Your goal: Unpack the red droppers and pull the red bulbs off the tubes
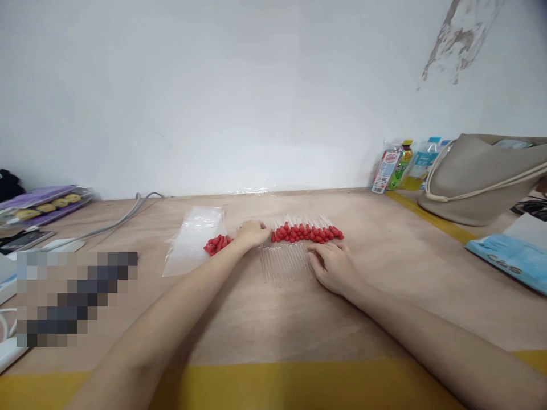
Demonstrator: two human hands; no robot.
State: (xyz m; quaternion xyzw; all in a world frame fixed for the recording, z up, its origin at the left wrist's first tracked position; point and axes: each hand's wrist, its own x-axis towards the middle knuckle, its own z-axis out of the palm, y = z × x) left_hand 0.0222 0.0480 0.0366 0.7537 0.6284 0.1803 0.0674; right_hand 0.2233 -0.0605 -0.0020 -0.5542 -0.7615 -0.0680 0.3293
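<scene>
A row of glass droppers with red rubber bulbs (pixel 306 232) lies across the middle of the wooden table (pixel 239 319). In front of it lie several bare clear glass tubes (pixel 284 263). My left hand (pixel 252 232) rests curled at the left end of the row, its fingers closed; what they hold is hidden. A small heap of loose red bulbs (pixel 217 244) sits just left of that hand, on the edge of a clear plastic bag (pixel 192 239). My right hand (pixel 332 266) lies on the right side of the bare tubes, fingers bent and touching them.
A beige bag (pixel 482 179) and several drink bottles (pixel 405 165) stand at the back right. A blue packet (pixel 510 259) lies at the right edge. A grey cable (pixel 123 219), a phone (pixel 25 240) and a purple tray (pixel 43 204) are on the left. Yellow tape (pixel 273 387) edges the table front.
</scene>
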